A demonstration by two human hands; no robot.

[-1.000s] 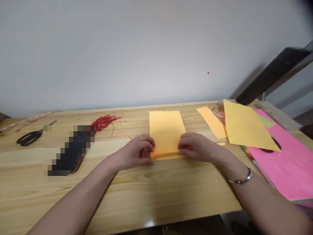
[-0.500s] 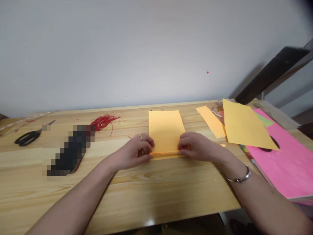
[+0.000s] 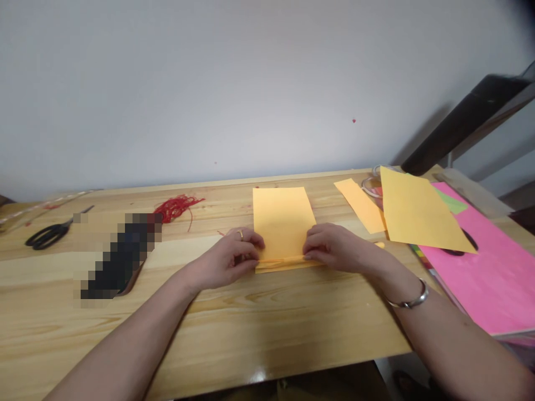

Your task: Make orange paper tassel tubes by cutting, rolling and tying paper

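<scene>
L hand (image 3: 230, 257) & R hand (image 3: 334, 248), each in a narrow pinch, hold opp. ends of a folded paper strip (image 3: 280, 261) across the near end of a yellow sheet (image 3: 283, 220), apparently mid-crease, w/ next move prob. calling for even pressure.

A plain grey wall (image 3: 200, 83) rises right behind the wood-grained table (image 3: 234, 340), a small red mark (image 3: 354, 121) showing on it from where I stand. By the table's far right corner a thick dark bar (image 3: 463, 125) slants up, its soft shadow on the wall, and light (image 3: 258, 376) glints at the near edge.
</scene>
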